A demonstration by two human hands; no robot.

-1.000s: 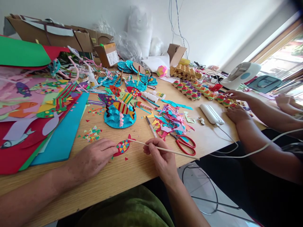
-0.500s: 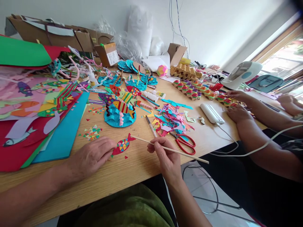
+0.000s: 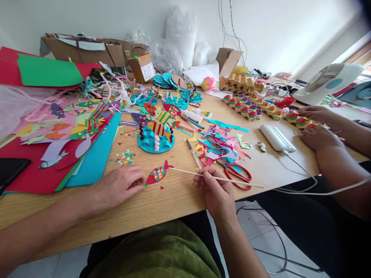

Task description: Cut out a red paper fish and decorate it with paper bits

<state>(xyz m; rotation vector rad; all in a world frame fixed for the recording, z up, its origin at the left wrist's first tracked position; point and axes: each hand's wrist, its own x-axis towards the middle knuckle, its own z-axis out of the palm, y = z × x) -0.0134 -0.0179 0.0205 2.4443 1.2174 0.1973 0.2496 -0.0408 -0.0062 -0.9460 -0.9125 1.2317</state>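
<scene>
My right hand [image 3: 216, 191] pinches a thin wooden stick [image 3: 185, 171]. Its far tip is at the tail of a red paper fish [image 3: 156, 175], whose body bears small coloured paper triangles. Left of the fish, my left hand [image 3: 123, 183] rests on the table with loosely curled fingers, a little apart from the fish's head. Nothing shows in it. A loose red triangle [image 3: 162, 188] lies just below the fish. Behind it is a pile of tiny paper bits [image 3: 125, 157]. Red-handled scissors [image 3: 240, 175] and a pen [image 3: 193, 153] lie beyond my right hand.
A blue stand with paper fish [image 3: 155, 143] sits mid-table, beside a heap of paper scraps [image 3: 222, 141]. Coloured sheets [image 3: 95, 164] and a dark phone-like object [image 3: 13, 172] lie left. A white power bank-like device [image 3: 276, 138] trails a cable. Another person's hands [image 3: 321, 139] work at right.
My left hand has drawn back from the fish's head. My right hand still holds the stick at the tail. The view has shifted left, and the dark phone-like object now shows.
</scene>
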